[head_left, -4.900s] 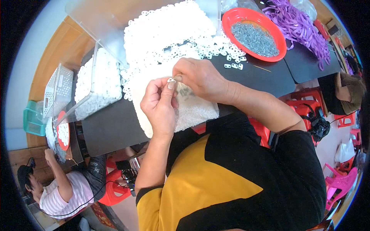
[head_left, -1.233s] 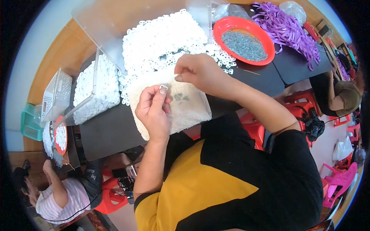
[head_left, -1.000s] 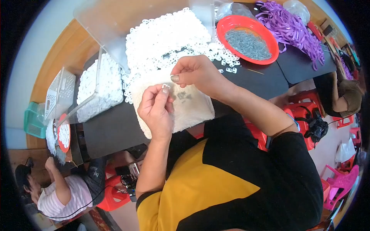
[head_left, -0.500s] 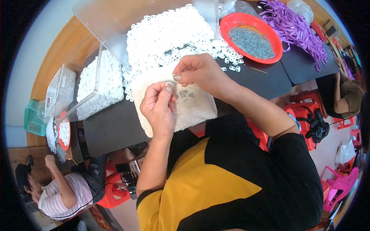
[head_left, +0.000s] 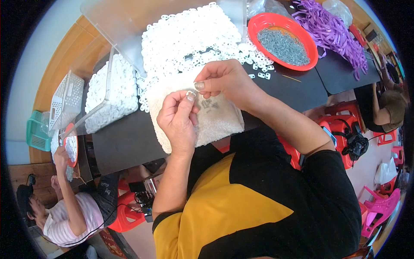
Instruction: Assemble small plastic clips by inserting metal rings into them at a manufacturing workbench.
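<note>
The left hand (head_left: 177, 121) has a tiny white piece (head_left: 190, 93) pinched between thumb and forefinger, up over the left part of a cream cloth (head_left: 222, 125) at the near edge of the dark table (head_left: 280, 93). The right hand (head_left: 226, 84) is just to the right of it, thumb and fingers curled in close, but honestly I can't tell if they're pressed together or pinching anything. A few little metal bits (head_left: 209, 103) lie on the cloth under the right hand. Far side of the cloth, there's a big heap (head_left: 189, 39) of white pieces, with strays spilling right toward a red plate (head_left: 313, 52) loaded with metal pins (head_left: 282, 46). Thin stick (head_left: 291, 78) on the table just near of that plate, purple ribbons (head_left: 332, 32) piled farther right. Over on the left, a clear tub (head_left: 100, 105) is packed with more white pieces, and a co-worker (head_left: 71, 220) sits at the near left.
</note>
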Demonstrator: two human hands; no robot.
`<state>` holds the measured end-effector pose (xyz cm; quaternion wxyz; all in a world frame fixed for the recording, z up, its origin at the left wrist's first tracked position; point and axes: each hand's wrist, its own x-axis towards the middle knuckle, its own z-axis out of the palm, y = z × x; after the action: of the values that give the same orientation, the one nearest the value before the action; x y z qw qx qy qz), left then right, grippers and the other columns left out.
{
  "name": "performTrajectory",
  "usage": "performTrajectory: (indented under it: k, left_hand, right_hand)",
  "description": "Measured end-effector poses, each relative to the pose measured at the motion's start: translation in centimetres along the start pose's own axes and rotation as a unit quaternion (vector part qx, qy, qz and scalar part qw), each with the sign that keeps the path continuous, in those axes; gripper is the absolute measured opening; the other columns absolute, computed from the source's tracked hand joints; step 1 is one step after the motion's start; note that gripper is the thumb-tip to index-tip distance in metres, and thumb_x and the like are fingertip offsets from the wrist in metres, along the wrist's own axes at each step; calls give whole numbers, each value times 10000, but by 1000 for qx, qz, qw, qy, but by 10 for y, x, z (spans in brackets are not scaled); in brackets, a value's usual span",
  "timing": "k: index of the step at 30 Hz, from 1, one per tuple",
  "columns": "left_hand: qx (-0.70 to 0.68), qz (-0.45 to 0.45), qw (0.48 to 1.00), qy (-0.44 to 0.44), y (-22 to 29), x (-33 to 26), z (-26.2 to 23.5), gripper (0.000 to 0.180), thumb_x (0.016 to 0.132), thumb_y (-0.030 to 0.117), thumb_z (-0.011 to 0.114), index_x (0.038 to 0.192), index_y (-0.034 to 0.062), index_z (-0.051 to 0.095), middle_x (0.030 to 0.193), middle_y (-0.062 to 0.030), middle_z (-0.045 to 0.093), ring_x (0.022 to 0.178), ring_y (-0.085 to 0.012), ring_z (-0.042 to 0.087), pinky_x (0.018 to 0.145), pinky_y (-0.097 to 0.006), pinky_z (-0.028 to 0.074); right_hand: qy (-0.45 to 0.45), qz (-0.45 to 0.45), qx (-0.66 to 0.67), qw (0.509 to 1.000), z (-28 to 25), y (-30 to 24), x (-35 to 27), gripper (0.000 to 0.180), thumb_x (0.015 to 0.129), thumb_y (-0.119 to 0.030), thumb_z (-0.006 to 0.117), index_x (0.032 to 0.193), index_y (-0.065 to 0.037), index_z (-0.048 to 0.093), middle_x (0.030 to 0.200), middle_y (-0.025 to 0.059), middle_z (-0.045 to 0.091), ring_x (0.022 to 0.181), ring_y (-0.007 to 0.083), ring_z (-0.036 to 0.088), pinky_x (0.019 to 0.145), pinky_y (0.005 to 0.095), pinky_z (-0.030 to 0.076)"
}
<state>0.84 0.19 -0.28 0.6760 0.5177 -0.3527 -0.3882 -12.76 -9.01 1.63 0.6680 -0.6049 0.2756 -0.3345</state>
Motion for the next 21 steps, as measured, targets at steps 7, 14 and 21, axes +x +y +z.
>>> performTrajectory:
  k: [7, 14, 21]
  left_hand:
    - [1, 11, 1000, -7, -3, 0, -1, 78, 913, 73, 598, 910, 0, 624, 681, -21, 588, 500, -28, 442, 430, -162, 320]
    - [-1, 17, 1000, -18, -2, -1, 1, 81, 922, 77, 607, 925, -2, 625, 699, -18, 587, 520, -27, 451, 431, -159, 330]
    - [7, 17, 1000, -13, -3, -1, 0, 80, 927, 75, 608, 942, -3, 622, 709, -21, 587, 526, -31, 458, 434, -159, 340]
  right_hand:
    - [-14, -13, -15, 1000, 0, 5, 1, 107, 841, -86, 661, 905, -3, 684, 758, 16, 653, 675, 58, 587, 615, 192, 434]
    - [24, -33, 24, 999, 7, 7, -1, 81, 781, -27, 664, 837, 31, 672, 695, 28, 626, 606, 67, 558, 544, 202, 442]
    - [0, 2, 8, 1000, 3, 7, -2, 119, 862, -77, 641, 944, 4, 671, 780, 17, 656, 692, 58, 587, 624, 195, 444]
